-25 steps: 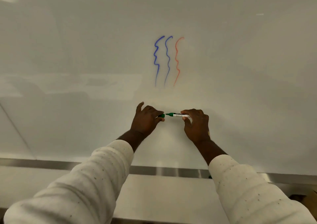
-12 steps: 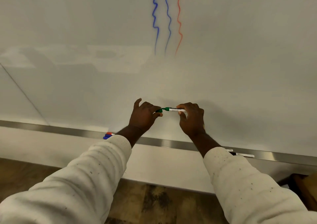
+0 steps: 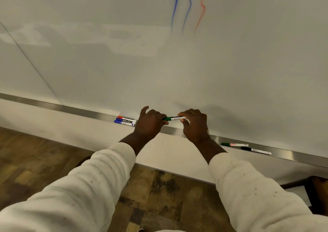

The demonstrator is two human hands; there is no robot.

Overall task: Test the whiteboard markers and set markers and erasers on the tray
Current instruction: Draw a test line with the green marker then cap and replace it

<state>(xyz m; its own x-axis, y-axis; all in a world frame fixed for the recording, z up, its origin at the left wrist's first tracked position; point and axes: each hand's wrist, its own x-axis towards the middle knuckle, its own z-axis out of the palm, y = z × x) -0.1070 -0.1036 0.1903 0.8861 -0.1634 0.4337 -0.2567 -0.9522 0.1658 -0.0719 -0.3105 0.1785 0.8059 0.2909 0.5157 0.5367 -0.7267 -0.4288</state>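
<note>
Both hands meet just above the tray (image 3: 79, 109), the steel ledge along the bottom edge of the whiteboard (image 3: 248, 62). A green marker (image 3: 174, 118) is held level between them. The left hand (image 3: 150, 123) has its fingers (image 3: 164, 122) curled tight round the cap end, and the right hand (image 3: 194, 125) pinches the white barrel. It is a grip for pulling apart or pushing together (I cannot tell which, nor whether the cap is fully seated).

The squiggles (image 3: 189, 9) near the board's top edge are two blue and one red, with no green line, so I would guess this one has yet to be tested. Those colours match the three markers (image 3: 125, 120) lying side by side on the tray just left of the hands, likely the finished ones. Toward the tray's right end lie a second green marker (image 3: 234, 144) and a black marker (image 3: 255, 150), probably waiting their turn. No eraser is in sight.
</note>
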